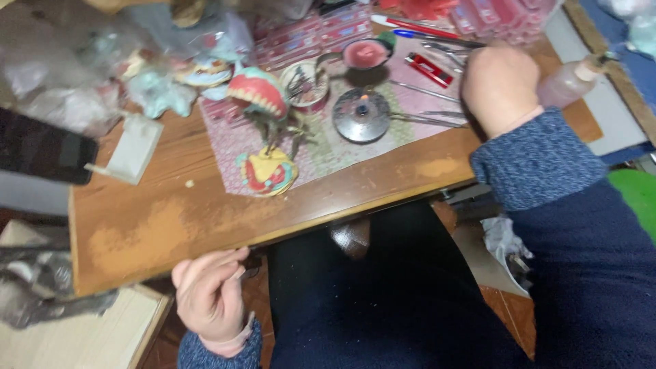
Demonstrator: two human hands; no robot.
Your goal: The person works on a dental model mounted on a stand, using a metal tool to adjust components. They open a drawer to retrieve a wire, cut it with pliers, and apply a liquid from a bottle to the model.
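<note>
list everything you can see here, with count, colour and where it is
wooden table: 1, brown, worn edge, centre
patterned mat: 1, pink-green, on table
denture model on stand: 1, pink gums, white teeth, on mat
yellow-red cast: 1, front of mat
round metal burner: 1, grey, small flame, mid mat
pink wax dish: 1, far side
lighter: 1, red, right of dish
pens: 2, red and blue, far edge
plastic bottle: 1, clear, right
phone: 1, black, left edge
left hand: below table edge, fingers curled
right hand: fisted on table, blue sleeve

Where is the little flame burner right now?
The round metal burner sits mid-table on the patterned mat, right of the denture model and left of the right hand.
</note>
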